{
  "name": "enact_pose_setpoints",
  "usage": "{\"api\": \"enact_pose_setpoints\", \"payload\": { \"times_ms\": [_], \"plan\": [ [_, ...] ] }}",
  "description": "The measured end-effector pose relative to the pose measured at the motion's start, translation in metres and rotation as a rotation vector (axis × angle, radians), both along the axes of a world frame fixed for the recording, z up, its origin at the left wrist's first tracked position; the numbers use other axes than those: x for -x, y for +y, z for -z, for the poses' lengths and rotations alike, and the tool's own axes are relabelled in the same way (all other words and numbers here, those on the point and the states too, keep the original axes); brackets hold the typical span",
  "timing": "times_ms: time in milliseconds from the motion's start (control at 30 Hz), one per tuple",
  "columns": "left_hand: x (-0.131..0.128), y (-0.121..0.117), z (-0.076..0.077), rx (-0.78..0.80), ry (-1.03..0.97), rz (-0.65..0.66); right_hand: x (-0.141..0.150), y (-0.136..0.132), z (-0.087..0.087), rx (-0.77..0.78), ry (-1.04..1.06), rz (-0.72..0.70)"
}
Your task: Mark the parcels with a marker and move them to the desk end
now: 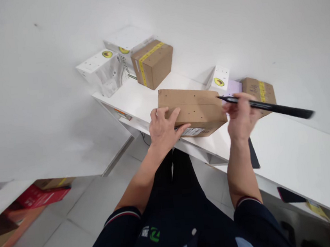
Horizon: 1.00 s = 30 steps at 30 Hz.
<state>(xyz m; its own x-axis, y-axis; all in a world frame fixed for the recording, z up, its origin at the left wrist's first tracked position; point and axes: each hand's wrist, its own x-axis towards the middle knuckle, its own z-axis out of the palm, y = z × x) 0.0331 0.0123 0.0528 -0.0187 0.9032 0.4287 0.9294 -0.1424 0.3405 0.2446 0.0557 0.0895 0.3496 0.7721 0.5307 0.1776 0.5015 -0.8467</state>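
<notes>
A brown cardboard box (pixel 194 102) lies across the white table in front of me, with a white label on the side facing me. My left hand (pixel 165 127) grips its near left edge, fingers bent on the top face and thumb along the front edge. By the box's right end, my right hand (pixel 241 117) is closed around a long black tool with a pointed tip (pixel 281 108). The tip points left, over the top right part of the box; whether it touches cannot be made out. The right hand is slightly blurred.
Behind on the left stand white boxes with avocado pictures (pixel 105 72) and a brown box with yellow tape (pixel 154 63). Right of my box are a small white box (pixel 218 77), a lilac box (pixel 234 86) and another taped brown box (pixel 260 90). A dark flat object (pixel 253 155) lies at the table edge.
</notes>
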Motion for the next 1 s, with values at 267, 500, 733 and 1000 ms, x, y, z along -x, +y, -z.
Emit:
{"api": "enact_pose_setpoints", "payload": {
  "times_ms": [267,500,733,1000],
  "plan": [
    [-0.001,0.0,0.003,-0.017,0.016,-0.007,0.062,0.018,-0.005,0.266,-0.222,-0.366],
    [0.0,0.002,0.004,-0.04,-0.014,0.007,0.059,0.017,0.002,0.251,-0.357,-0.381],
    [0.0,0.001,0.002,-0.033,-0.008,0.01,0.062,0.017,0.0,0.235,-0.402,-0.373],
    [0.0,0.001,0.002,-0.036,-0.024,0.011,0.06,0.017,0.002,0.224,-0.373,-0.368]
  ]
}}
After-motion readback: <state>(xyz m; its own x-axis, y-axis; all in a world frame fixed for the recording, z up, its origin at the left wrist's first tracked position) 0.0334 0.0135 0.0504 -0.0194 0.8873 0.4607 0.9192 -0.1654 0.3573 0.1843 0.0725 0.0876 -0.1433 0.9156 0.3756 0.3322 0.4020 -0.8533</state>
